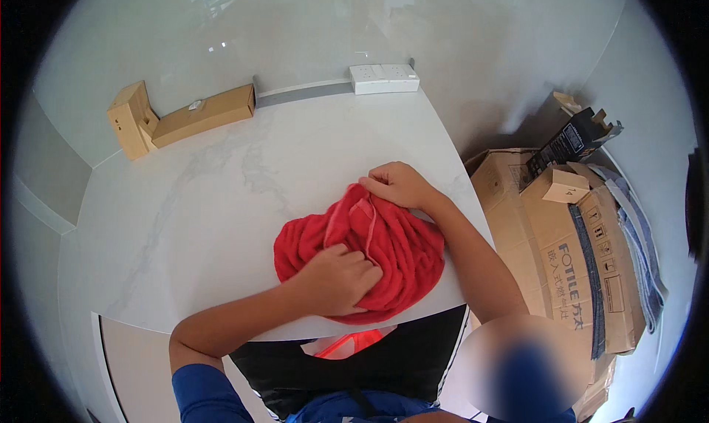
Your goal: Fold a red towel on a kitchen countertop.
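A bunched red towel (399, 257) with a paler edge band lies near the front edge of a white marbled countertop (221, 223). My left hand (340, 279) rests on its front left part, fingers curled into the cloth. At the towel's far edge, my right hand (399, 184) pinches the fabric between thumb and curled fingers. The folds hide some of my left fingertips.
Along the back wall lie an upright wooden or cardboard piece (130, 121), a long cardboard box (205, 115) and a white socket unit (384, 79). Right of the counter stand large cardboard boxes (543, 245), a black box (565, 140) and folded grey-blue fabric (637, 245).
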A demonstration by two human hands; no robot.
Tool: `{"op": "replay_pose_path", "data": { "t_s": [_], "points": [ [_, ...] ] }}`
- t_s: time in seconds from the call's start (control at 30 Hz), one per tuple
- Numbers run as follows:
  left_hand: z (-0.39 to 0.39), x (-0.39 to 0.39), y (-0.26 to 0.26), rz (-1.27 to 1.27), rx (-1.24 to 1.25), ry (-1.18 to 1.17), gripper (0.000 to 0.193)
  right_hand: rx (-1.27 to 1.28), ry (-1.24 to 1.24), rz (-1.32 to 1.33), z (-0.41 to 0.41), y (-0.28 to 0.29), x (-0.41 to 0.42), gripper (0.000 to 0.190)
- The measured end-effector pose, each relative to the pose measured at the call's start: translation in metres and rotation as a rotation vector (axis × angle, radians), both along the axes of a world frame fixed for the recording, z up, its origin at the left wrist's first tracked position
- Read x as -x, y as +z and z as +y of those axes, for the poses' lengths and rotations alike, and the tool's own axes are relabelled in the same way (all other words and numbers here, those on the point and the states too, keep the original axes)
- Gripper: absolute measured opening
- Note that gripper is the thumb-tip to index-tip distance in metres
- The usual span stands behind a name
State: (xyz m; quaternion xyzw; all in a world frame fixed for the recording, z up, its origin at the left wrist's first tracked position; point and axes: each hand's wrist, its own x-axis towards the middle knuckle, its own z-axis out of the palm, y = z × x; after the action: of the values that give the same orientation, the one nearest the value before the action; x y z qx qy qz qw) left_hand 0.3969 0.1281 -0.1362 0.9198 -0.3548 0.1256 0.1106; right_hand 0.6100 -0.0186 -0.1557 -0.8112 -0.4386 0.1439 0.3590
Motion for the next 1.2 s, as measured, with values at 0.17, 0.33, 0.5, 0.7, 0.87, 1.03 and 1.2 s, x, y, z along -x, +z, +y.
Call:
{"op": "replay_pose_path", "data": {
  "t_s": [0.17,0.33,0.5,0.7,0.87,1.03,1.2],
  "points": [
    [0.085,-0.039,0.008,0.058,0.001,0.481,0.043,-0.053,-0.047,0.09,0.003,-0.001,0.0,0.049],
    [0.11,-0.04,-0.001,-0.022,-0.059,0.643,0.04,-0.04,-0.076,0.126,0.005,0.001,0.004,0.048],
    [-0.002,-0.001,-0.012,0.039,0.005,0.0,0.04,-0.053,-0.035,0.055,-0.002,-0.007,-0.003,0.047],
    [0.044,-0.025,0.002,0.033,0.02,0.219,0.046,-0.018,0.017,0.16,-0.002,-0.003,-0.005,0.038],
    [0.129,-0.048,0.006,0.017,-0.01,0.865,0.041,-0.056,-0.056,0.223,0.007,0.002,0.004,0.037],
    [0.056,-0.024,0.001,0.056,-0.021,0.518,0.044,-0.086,-0.079,0.174,0.001,0.003,0.005,0.038],
    [-0.004,0.011,-0.003,0.083,-0.012,-0.042,0.046,-0.062,-0.002,0.14,0.003,-0.001,0.001,0.039]
  ]
}}
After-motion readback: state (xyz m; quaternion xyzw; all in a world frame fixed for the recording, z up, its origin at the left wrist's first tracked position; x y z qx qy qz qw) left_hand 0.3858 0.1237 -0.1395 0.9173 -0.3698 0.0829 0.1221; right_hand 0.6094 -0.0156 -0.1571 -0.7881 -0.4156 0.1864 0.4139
